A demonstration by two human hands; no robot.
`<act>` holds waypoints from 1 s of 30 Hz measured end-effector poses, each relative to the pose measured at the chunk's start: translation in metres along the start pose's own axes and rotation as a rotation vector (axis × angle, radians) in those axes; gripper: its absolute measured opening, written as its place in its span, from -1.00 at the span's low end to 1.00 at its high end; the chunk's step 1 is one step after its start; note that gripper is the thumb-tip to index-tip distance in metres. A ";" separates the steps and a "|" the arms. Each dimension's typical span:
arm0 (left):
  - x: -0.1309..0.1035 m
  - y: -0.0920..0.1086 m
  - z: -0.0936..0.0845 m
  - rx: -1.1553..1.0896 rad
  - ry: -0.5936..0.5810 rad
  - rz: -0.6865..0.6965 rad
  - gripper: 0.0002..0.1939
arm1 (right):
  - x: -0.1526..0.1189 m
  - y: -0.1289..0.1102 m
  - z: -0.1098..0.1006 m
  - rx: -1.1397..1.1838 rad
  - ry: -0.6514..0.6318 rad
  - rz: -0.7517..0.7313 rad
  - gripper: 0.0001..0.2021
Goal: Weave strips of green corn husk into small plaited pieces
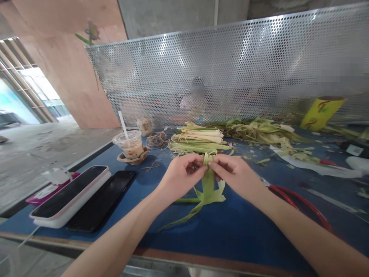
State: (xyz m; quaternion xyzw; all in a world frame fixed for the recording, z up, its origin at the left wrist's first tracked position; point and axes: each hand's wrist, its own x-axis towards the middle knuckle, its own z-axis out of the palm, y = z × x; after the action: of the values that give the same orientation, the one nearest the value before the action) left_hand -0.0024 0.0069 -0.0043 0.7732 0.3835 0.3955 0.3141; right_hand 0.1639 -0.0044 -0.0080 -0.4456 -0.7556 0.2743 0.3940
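Between my hands stands a pale green corn husk (208, 184), its lower strips spreading over the blue table. My left hand (184, 173) pinches its upper end from the left, thumb and fingers together. From the other side, my right hand (232, 175) pinches the same end, the fingertips of both hands nearly touching. A stack of pale stalks and green husks (198, 138) lies just beyond the hands. Scissors with red handles (305, 200) rest by my right forearm, which partly covers them.
A drink cup (131, 148) with a straw sits in a cardboard holder at left, beside tangled twine (157, 140). Nearer are a black phone (103, 200) and a pink-edged case (72, 194). Loose husks (256, 130) and a yellow roll (321, 112) line the perforated metal screen (230, 69).
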 end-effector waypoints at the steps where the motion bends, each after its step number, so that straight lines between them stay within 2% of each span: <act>1: -0.001 0.001 0.000 0.031 0.016 0.008 -0.90 | 0.000 -0.001 0.001 -0.020 0.012 -0.006 -0.73; 8: -0.003 0.002 0.003 0.134 0.119 0.070 -0.95 | -0.003 -0.001 0.004 -0.061 0.108 -0.089 -0.72; 11: -0.006 -0.002 0.012 0.097 0.211 0.147 -0.93 | -0.005 0.001 0.008 0.000 0.200 -0.124 -0.73; 15: -0.007 0.000 0.020 0.023 0.305 0.253 -0.93 | -0.006 0.001 0.012 0.122 0.277 -0.089 -0.71; 18: -0.005 0.004 0.018 -0.103 0.311 0.124 -0.93 | -0.005 -0.001 0.010 0.127 0.232 -0.095 -0.75; 20: -0.003 0.006 0.015 -0.185 0.270 0.032 -0.91 | -0.005 -0.001 0.007 0.109 0.185 -0.102 -0.77; 22: -0.002 0.006 0.013 -0.230 0.236 0.005 -0.89 | -0.005 -0.001 0.005 0.125 0.127 -0.104 -0.80; 25: -0.003 0.004 0.013 -0.191 0.291 0.054 -0.90 | -0.004 0.000 0.004 0.198 0.072 -0.088 -0.86; 28: -0.005 0.002 0.016 -0.086 0.379 0.179 -0.94 | -0.002 -0.001 0.004 0.304 0.060 -0.050 -0.88; 30: -0.008 0.001 0.017 -0.047 0.390 0.272 -0.94 | -0.001 -0.001 0.004 0.399 0.035 -0.024 -0.87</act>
State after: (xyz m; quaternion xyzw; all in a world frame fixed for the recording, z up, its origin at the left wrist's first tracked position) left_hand 0.0093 -0.0031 -0.0144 0.7192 0.3200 0.5848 0.1958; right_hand 0.1601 -0.0064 -0.0098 -0.3543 -0.6847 0.4061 0.4907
